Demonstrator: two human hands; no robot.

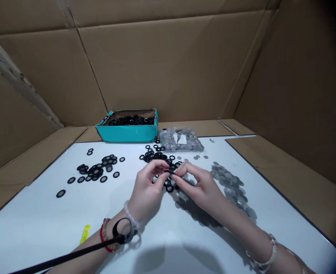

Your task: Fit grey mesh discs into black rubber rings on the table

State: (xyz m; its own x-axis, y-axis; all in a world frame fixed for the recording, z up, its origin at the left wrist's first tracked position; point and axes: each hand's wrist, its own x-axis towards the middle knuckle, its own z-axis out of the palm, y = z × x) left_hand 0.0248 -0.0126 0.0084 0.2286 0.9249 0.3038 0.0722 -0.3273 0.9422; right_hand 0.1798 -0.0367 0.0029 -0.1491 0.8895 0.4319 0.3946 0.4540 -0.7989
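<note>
A white counter (48, 224) spans the lower frame. Left hand (146, 186) and right hand (203, 184), below center: each grip closed, pinching opposite sides of one black ring (170, 172). The ring, between the fingertips, appears nearly edge-on, its apparent long axis running roughly left to right.

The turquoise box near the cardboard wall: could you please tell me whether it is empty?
No, the turquoise box holds many black rings.
</note>
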